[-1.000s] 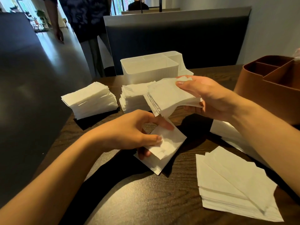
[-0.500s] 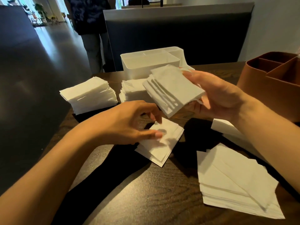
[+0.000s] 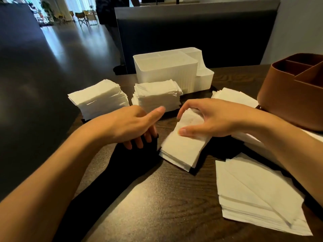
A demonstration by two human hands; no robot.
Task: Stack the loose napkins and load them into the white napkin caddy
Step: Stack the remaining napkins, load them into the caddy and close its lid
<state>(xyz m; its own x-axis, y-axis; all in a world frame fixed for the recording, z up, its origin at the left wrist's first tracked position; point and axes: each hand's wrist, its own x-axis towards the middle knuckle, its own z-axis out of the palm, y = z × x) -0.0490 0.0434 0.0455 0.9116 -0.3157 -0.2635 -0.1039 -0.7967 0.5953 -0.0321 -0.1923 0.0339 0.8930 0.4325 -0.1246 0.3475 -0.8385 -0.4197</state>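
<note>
The white napkin caddy (image 3: 166,75) stands at the back of the dark wooden table (image 3: 166,206), with nothing visible inside it. Two squared napkin stacks lie in front of it, one on the left (image 3: 99,100) and one in the middle (image 3: 157,95). A small napkin stack (image 3: 181,152) lies tilted on the table at the centre. My right hand (image 3: 209,117) grips its far end, thumb on top and fingers curled over the edge. To the left of that stack, my left hand (image 3: 136,124) holds nothing; its thumb is stretched out and its fingertips touch the table.
A fanned pile of loose napkins (image 3: 253,194) lies at the front right, with more napkins (image 3: 234,96) behind my right arm. A brown divided caddy (image 3: 293,95) stands at the right edge. A dark bench back rises behind the table, and a person stands beyond it.
My right hand brought its bundle of napkins down onto the small stack on the table. My left hand let go of that stack and drew off to the left.
</note>
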